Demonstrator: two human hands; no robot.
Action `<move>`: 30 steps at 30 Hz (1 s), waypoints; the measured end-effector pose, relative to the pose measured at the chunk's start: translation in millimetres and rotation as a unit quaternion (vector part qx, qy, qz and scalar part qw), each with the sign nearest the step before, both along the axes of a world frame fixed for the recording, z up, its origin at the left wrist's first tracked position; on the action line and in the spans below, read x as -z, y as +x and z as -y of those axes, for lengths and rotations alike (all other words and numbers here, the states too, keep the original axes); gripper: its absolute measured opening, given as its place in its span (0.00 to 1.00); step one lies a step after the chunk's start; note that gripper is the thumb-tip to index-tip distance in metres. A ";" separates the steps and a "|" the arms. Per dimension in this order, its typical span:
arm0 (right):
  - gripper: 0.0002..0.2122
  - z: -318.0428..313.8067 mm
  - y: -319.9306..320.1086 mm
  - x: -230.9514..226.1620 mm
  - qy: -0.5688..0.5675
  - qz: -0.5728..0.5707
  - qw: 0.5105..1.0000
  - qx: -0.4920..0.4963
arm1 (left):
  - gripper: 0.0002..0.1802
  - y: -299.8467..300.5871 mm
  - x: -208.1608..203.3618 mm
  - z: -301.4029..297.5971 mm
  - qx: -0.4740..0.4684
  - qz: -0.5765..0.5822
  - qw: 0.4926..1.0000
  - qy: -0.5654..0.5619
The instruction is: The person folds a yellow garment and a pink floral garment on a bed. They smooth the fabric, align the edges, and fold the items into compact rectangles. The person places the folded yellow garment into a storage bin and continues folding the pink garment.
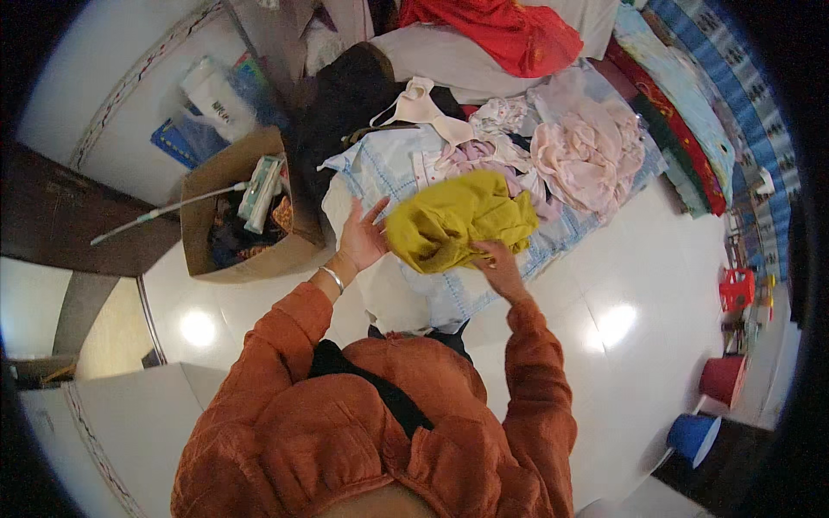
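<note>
A bunched mustard-yellow garment (466, 220) hangs over the front of the bed, which has a pale blue patterned sheet (380, 173). My right hand (501, 268) is closed on the garment's lower right edge. Just left of the cloth, my left hand (366, 237) is open, with its fingers spread and its palm turned toward the cloth. Beyond the garment lie a cream bra (423, 112), a pale pink ruffled garment (591, 155) and several other crumpled clothes. Folds conceal the yellow garment's full shape.
On the floor to the left stands an open cardboard box (250, 268) holding mixed items, with a thin white rod (164, 207) sticking out. Dark cloth (337, 104) and red fabric (535, 39) lie farther back. A red bucket (724, 380) and a blue bucket (693, 439) are at right.
</note>
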State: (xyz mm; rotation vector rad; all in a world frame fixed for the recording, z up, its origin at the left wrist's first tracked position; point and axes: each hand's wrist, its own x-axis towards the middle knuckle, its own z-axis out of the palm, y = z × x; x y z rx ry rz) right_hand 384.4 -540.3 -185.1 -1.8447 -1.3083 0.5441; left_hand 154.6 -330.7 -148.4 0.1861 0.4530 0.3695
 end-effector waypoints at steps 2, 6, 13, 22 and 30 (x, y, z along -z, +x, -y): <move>0.15 -14.4 -6.9 25.2 -0.032 -0.118 0.992 0.004 | 0.32 15.2 30.8 8.3 -0.012 -0.079 0.995 0.067; 0.19 -30.7 -11.7 72.5 -0.009 -0.078 0.996 -0.041 | 0.32 34.4 48.7 29.4 0.034 -0.192 0.965 0.173; 0.20 -50.7 -32.2 55.8 0.056 -0.213 0.957 -0.190 | 0.37 63.0 38.5 76.0 0.078 -0.354 0.821 0.442; 0.23 -66.5 -35.5 87.8 0.021 -0.261 0.965 -0.010 | 0.15 21.7 10.6 29.1 0.060 -0.383 0.846 0.365; 0.29 -92.2 -60.9 54.2 -0.068 0.062 0.996 -0.020 | 0.11 -4.0 -54.0 1.0 -0.003 -0.361 0.796 0.486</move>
